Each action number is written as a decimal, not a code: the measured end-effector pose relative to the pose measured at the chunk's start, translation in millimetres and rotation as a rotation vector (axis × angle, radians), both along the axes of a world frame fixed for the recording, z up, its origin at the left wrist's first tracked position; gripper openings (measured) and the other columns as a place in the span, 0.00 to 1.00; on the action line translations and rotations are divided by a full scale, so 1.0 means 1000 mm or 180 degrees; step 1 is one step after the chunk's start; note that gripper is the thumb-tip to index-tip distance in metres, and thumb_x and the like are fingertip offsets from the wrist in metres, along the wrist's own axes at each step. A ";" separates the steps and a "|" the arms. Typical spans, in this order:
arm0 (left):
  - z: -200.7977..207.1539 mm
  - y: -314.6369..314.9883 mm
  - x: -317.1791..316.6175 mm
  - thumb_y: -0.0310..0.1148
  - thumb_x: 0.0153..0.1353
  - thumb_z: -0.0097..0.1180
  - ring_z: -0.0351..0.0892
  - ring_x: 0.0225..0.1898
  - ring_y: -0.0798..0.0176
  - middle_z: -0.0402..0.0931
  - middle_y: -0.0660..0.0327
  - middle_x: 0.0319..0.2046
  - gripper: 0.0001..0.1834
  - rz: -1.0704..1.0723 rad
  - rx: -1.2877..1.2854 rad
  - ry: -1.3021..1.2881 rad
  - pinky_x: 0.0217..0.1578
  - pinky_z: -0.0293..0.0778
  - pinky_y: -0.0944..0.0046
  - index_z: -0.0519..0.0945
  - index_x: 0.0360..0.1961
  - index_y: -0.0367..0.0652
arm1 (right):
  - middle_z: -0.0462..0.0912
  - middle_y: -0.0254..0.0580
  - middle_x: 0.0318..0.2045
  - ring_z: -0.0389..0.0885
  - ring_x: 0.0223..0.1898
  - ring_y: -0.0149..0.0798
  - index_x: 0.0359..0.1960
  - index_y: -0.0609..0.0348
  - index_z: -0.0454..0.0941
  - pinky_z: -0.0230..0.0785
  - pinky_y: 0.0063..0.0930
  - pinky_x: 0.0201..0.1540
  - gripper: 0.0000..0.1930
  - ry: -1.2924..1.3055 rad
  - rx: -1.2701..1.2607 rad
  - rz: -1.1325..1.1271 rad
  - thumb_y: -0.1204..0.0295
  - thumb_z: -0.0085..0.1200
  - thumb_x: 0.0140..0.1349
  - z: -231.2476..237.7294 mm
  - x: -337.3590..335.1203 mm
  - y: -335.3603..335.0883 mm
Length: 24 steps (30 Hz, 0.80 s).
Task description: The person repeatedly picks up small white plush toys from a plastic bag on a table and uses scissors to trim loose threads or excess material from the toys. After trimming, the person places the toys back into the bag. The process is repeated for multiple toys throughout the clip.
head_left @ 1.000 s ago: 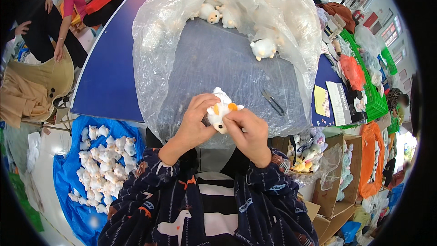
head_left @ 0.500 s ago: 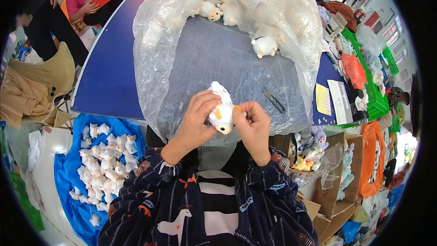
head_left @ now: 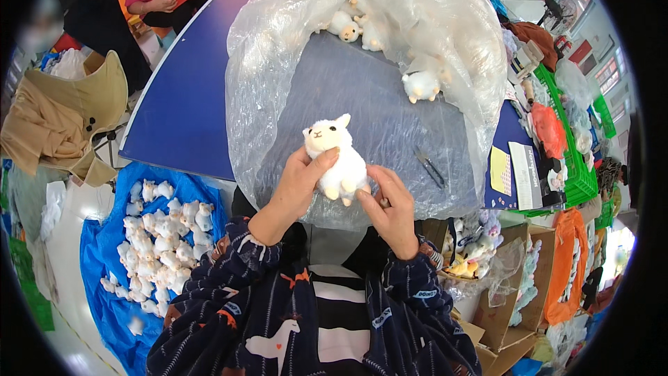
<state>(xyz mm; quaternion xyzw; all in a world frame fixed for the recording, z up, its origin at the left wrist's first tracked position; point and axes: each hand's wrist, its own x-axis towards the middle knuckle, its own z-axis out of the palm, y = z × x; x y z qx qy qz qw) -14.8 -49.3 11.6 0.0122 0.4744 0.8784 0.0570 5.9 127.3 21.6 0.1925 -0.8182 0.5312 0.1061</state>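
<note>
A small white plush alpaca (head_left: pixel 342 170) is upright between my hands, its face turned up toward me and its feet toward my body. My left hand (head_left: pixel 300 184) grips it round the side, thumb across its chest below the head. Pinched at the toy's lower right edge, near a foot, is my right hand (head_left: pixel 391 209), which wears a ring. Beyond the toy lies a clear plastic bag (head_left: pixel 278 49) spread over the table, with several white plush toys (head_left: pixel 422 85) in its far folds. Dark thread snips (head_left: pixel 429 166) rest on the plastic to the right.
On the floor at left, a blue sheet (head_left: pixel 97 264) holds a heap of white plush toys (head_left: pixel 156 251). A chair with tan cloth (head_left: pixel 56 125) stands beside the blue table (head_left: pixel 181 97). Cardboard boxes (head_left: pixel 518 292) and a green crate (head_left: pixel 577 167) are at right. Two people are at far left.
The plush alpaca has been turned over, so its face now points up and away from me instead of toward my body. My right hand has shifted from its head end to its foot end.
</note>
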 end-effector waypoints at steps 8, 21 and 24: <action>-0.004 0.000 -0.007 0.41 0.61 0.52 0.76 0.42 0.65 0.75 0.60 0.40 0.22 0.0010 0.0483 -0.0529 0.42 0.73 0.64 0.70 0.49 0.37 | 0.78 0.40 0.35 0.69 0.20 0.24 0.43 0.65 0.76 0.62 0.17 0.22 0.16 -0.0225 0.0027 -0.0029 0.75 0.61 0.51 0.000 0.001 -0.004; -0.004 -0.004 -0.001 0.46 0.63 0.47 0.74 0.47 0.60 0.71 0.56 0.47 0.27 -0.0724 0.0272 -0.0634 0.42 0.76 0.55 0.63 0.56 0.39 | 0.77 0.34 0.24 0.68 0.19 0.22 0.30 0.64 0.76 0.61 0.16 0.21 0.04 0.0018 -0.0321 -0.0432 0.78 0.58 0.53 -0.013 0.002 -0.013; -0.003 -0.003 -0.001 0.46 0.62 0.47 0.74 0.47 0.60 0.71 0.56 0.47 0.27 -0.0581 0.0204 -0.0629 0.42 0.76 0.56 0.63 0.56 0.39 | 0.75 0.28 0.21 0.67 0.20 0.19 0.29 0.64 0.76 0.59 0.14 0.22 0.05 -0.1138 -0.1019 -0.0141 0.75 0.57 0.56 -0.015 -0.001 -0.006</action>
